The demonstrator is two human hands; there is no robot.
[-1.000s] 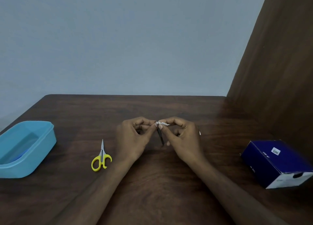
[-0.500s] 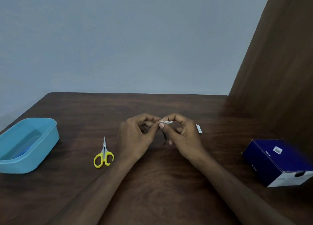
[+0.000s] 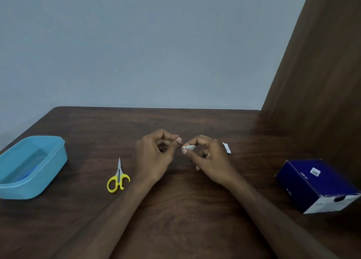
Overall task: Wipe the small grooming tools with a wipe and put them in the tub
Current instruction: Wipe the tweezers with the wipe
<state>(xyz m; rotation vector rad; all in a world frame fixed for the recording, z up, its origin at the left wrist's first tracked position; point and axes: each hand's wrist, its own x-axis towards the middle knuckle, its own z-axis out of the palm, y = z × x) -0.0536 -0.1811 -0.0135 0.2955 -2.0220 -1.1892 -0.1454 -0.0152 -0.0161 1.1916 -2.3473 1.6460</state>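
Over the middle of the table, my left hand [image 3: 154,157] pinches a small dark slim tool [image 3: 180,145] at its tip; the rest of the tool is hidden by my fingers. My right hand [image 3: 210,159] pinches a small crumpled white wipe [image 3: 190,147] right against that tool. Small yellow-handled scissors [image 3: 118,178] lie closed on the table left of my left wrist, with their point facing away from me. The light blue tub [image 3: 48,173] stands open at the far left, with something blue lying inside it.
A torn white sachet scrap [image 3: 226,148] lies just behind my right hand. A dark blue cardboard box [image 3: 316,184] sits at the right, beside a brown wooden side panel [image 3: 322,83]. The table is dark wood [image 3: 175,219].
The hands have drawn slightly apart, so the wipe now shows between them. The long dark shaft that hung below the fingers is now hidden, with only a short end visible.
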